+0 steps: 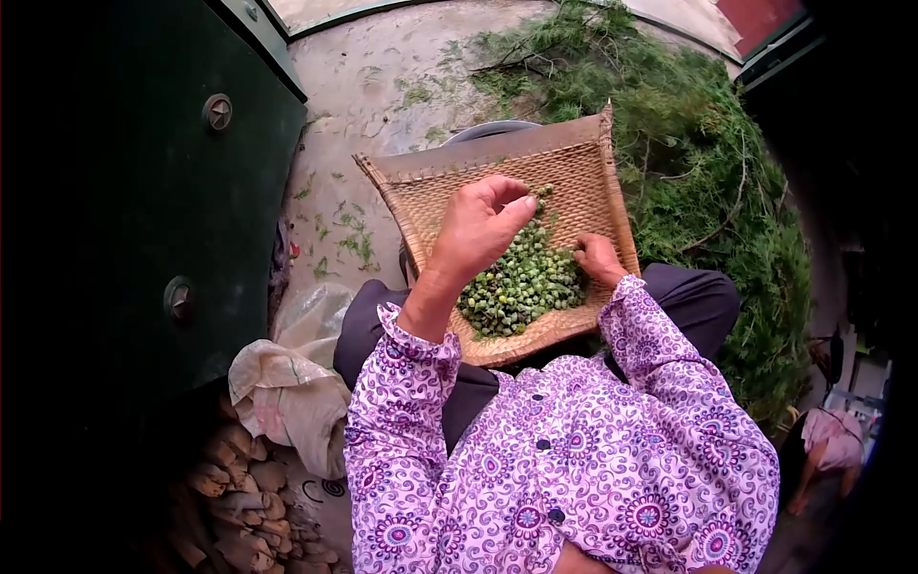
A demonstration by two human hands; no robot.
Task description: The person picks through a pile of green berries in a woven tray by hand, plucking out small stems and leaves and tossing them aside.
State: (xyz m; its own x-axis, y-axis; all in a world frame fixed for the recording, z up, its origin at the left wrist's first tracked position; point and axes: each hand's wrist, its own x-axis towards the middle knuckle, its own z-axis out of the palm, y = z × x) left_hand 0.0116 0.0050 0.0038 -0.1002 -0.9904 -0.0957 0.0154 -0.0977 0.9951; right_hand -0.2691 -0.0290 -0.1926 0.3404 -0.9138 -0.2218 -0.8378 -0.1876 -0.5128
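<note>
A woven wicker tray [402,187] rests across my lap, its raised rim away from me. Small green cones [521,287] lie heaped in its near half, and a few trail toward the far side. Above the heap, my left hand [483,225] has thumb and forefinger pinched together, with a couple of green cones right at their tips. My right hand [600,260] is at the right side of the tray, beside the heap. Its fingers curl inward, and whatever they grip is hidden.
Cut evergreen branches [708,163] cover the floor ahead and right. A grey basin rim [492,129] shows behind the tray. At left are a dark green door [220,220], a pale sack [287,387] and stacked split wood [253,507]. Another person [830,442] is partly visible far right.
</note>
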